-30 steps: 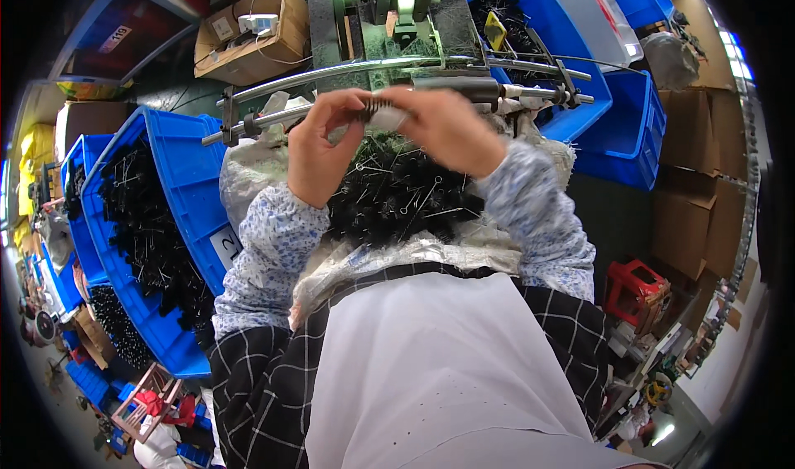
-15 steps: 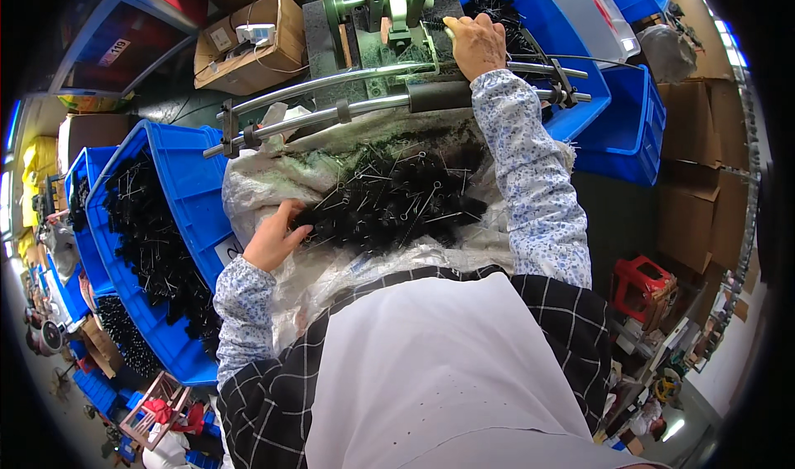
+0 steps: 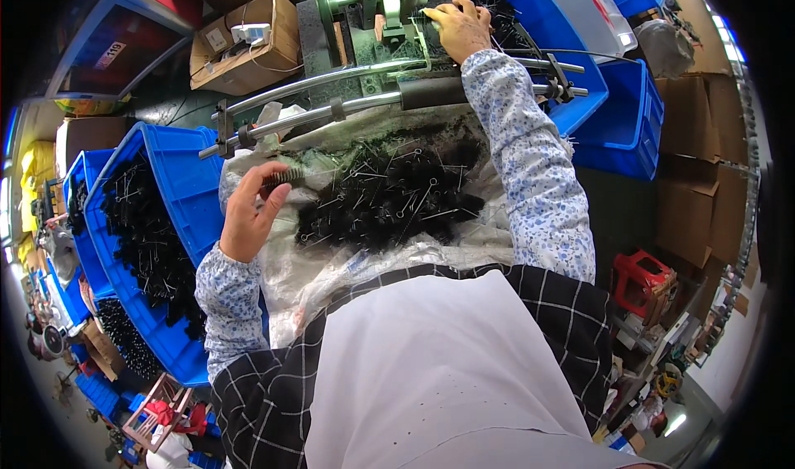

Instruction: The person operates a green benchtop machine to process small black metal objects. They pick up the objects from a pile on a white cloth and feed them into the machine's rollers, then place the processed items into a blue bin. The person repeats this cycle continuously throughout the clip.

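Note:
A pile of small black brushes with looped wire ends [image 3: 397,192] lies on a pale plastic sheet [image 3: 306,303] over my lap. Left of the pile, my left hand [image 3: 252,212] is raised with a small wire brush [image 3: 286,175] pinched between thumb and fingers, its dark bristles pointing toward the pile. My right hand [image 3: 460,30] rests beside the green-grey machine [image 3: 387,22]. Its fingers are bent and close together, with yellow coverings on the thumb and a fingertip. What it holds, if anything, is hidden.
Two metal bars [image 3: 331,109] cross in front of the machine. A blue crate [image 3: 178,187] full of black brushes stands at left, another blue bin [image 3: 571,109] at right. A cardboard box [image 3: 248,43] sits behind at left, a red stool [image 3: 642,283] at lower right.
My left hand has lifted from the pile's left edge, moving left and slightly away from me, with a wire brush now showing in it. My right hand has shifted slightly left along the machine.

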`<state>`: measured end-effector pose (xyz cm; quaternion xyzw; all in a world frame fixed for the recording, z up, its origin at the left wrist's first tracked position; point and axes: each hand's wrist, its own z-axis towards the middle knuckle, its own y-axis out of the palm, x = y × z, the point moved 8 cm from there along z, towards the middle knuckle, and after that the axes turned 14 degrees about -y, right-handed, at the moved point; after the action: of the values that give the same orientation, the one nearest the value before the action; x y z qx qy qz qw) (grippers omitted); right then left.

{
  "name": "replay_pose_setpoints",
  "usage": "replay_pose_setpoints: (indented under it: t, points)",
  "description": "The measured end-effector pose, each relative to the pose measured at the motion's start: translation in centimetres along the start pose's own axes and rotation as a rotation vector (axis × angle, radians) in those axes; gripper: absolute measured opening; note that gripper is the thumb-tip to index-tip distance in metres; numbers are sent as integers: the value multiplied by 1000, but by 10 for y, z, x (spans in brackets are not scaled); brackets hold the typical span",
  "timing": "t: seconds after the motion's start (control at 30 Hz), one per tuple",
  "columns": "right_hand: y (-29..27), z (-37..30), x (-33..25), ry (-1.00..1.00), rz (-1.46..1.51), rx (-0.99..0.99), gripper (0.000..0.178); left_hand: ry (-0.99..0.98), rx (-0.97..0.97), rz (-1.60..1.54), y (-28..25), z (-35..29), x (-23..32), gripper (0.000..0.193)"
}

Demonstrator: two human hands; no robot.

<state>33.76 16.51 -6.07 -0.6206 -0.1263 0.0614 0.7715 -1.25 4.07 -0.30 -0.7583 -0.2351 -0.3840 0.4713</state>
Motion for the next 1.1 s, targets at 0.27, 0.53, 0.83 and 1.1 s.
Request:
replay_pose_setpoints:
  t: [0.27, 0.53, 0.83, 1.1]
  points:
    - [-22, -27, 8, 204, 7, 64, 39, 103, 103, -112, -7, 4, 17, 30]
    - [-22, -2, -36, 159, 63, 159, 29, 92, 147, -142, -9, 6, 15, 32]
    - [-27, 2, -41, 143, 4, 126, 27, 180, 201, -136, -13, 6, 24, 26]
    - [-18, -11, 29, 159, -3, 33, 22, 130, 199, -175, -15, 5, 23, 23]
